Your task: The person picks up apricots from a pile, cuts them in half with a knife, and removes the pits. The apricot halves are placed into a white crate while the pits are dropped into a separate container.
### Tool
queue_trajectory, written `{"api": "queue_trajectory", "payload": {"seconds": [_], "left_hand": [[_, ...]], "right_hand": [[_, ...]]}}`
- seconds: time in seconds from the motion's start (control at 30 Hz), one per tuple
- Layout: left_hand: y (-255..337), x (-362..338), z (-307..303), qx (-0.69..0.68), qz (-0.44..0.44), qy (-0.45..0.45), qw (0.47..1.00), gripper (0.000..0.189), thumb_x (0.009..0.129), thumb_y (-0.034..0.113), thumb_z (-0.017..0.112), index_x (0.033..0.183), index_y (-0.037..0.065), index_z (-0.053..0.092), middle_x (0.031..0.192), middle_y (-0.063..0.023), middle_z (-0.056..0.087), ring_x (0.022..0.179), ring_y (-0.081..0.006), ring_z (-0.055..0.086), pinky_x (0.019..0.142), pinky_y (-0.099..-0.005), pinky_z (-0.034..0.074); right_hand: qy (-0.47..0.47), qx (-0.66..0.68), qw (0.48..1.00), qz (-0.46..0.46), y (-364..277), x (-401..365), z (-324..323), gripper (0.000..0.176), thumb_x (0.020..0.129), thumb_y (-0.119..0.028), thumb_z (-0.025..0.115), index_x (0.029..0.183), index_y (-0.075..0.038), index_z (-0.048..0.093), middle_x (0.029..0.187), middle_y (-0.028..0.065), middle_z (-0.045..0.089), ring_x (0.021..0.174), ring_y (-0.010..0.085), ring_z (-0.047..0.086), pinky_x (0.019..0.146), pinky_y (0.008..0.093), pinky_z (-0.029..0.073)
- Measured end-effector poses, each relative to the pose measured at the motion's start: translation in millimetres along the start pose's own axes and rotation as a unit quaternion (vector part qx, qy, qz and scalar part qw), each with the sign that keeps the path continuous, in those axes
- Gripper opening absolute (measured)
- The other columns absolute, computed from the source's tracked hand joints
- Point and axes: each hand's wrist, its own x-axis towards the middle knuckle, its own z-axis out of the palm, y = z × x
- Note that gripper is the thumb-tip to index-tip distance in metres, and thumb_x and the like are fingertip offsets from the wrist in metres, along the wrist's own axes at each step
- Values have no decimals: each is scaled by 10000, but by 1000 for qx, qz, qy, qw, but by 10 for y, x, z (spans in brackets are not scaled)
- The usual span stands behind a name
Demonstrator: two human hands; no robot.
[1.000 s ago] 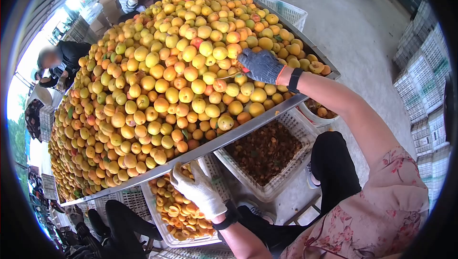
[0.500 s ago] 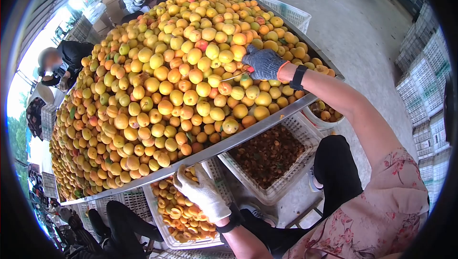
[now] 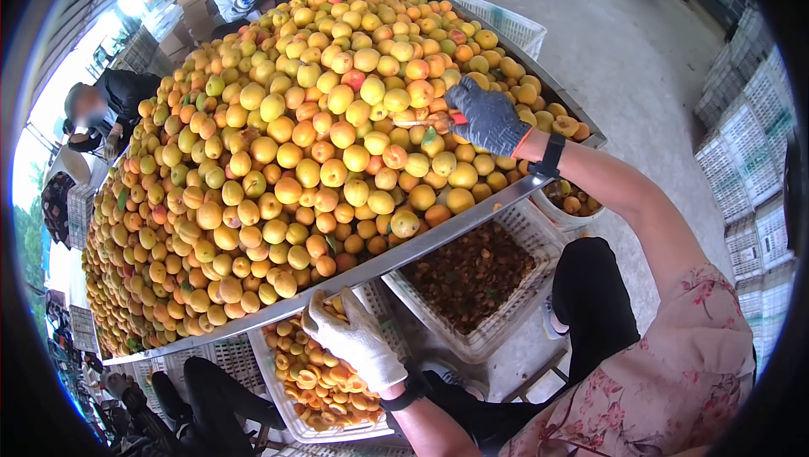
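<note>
Over the round yellow-orange fruits [image 3: 278,154] on the counter [image 3: 472,217], a red-handled knife [image 3: 458,117] is being clasped by the right grip [image 3: 493,120]; the left grip [image 3: 358,343] is being held curled, contents unclear.

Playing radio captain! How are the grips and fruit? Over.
Right grip holding red-handled tool at fruit heap. Left grip above halved fruit. No clear obstruction visible.

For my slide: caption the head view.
Right hand with a red-handled tool at heaped fruit, left hand over a crate of halves.
</note>
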Motion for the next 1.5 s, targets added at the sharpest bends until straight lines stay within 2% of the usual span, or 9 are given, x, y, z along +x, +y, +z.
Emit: {"api": "queue_trajectory", "payload": {"seconds": [0.3,0.57,0.7,0.8,1.03,1.23,1.3,1.33,1.5], "left_hand": [[27,-6,-22,-13,-8,-2,1000,341,848,129,645,1120,-35,521,1108,-199,483,1040,-329,498,876,-405,449],[-40,-1,19,10,5,20,1000,311,875,167,627,1126,0,552,1114,-152,494,973,-264,542,821,-379,477],[242,38,81,-104,99,105,984,196,854,60,616,1036,0,578,1029,-143,544,897,-252,537,811,-375,446],[593,24,331,-180,141,32,973,148,832,26,613,979,28,598,954,-125,585,873,-259,546,804,-378,444],[1452,206,1358,-35,225,-109,968,260,803,243,664,928,15,646,927,-165,644,891,-334,575,856,-423,422],[1832,276,1589,163,233,-119,951,461,766,460,647,990,57,650,1064,-177,613,1020,-376,522,889,-486,396],[1909,259,1694,234,252,-119,931,396,781,432,636,968,83,648,1044,-137,581,1014,-332,489,812,-481,404],[1947,251,1737,237,254,-122,930,396,781,432,636,968,83,648,1044,-137,581,1014,-332,489,812,-481,404],[2114,277,1812,328,223,-168,902,475,800,505,596,978,67,642,1091,-108,566,1061,-302,461,835,-478,380]], "right_hand": [[33,-60,984,-165,152,204,358,328,774,-244,665,1017,-61,540,956,131,574,706,310,632,564,437,501],[129,-13,992,-10,366,287,0,325,784,-248,662,1030,-68,548,927,142,601,824,312,624,696,438,492],[51,193,966,161,257,108,-222,412,720,-293,728,1004,-44,563,924,152,621,862,335,609,753,426,476],[-92,411,868,263,86,-61,-607,257,817,-121,631,1033,-39,518,666,33,492,395,103,473,317,269,346],[-285,485,802,200,422,-363,-979,174,876,-97,548,1022,-4,533,581,36,495,390,119,497,333,256,385],[-280,336,890,129,497,-278,-722,257,823,-199,554,787,51,596,595,144,564,468,250,595,432,367,472],[-197,102,969,-111,556,-209,-454,248,825,-225,548,791,8,626,648,170,593,529,303,568,535,416,470],[-234,163,958,-11,490,-173,-497,242,807,-214,546,772,7,640,709,203,621,617,365,594,603,450,481],[-242,138,960,-3,403,-38,-551,223,793,-191,565,814,6,668,751,190,648,685,357,640,631,455,499]]}}
